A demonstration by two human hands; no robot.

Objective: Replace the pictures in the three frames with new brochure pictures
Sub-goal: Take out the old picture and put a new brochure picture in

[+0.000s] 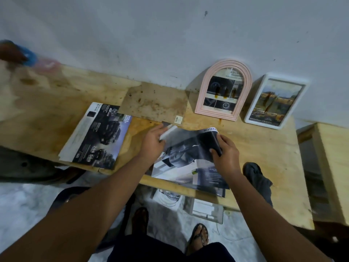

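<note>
A dark brochure picture of a car [186,146] lies curled over a white frame [168,132] at the middle of the wooden table. My left hand [153,141] grips the frame's left edge, and my right hand [225,148] pinches the picture's right edge. A pink arched frame [223,90] and a white rectangular frame [274,100] lean against the wall at the back right, each with a picture inside. An open car brochure [98,135] lies to the left. More brochure pages [205,176] lie under my hands at the table's front edge.
A brown backing board [154,102] lies flat behind the frame. A dark cloth [258,176] sits at the right of the table [47,103]. A wooden box [328,167] stands at far right. Papers [188,203] lie on the floor beside my sandalled feet.
</note>
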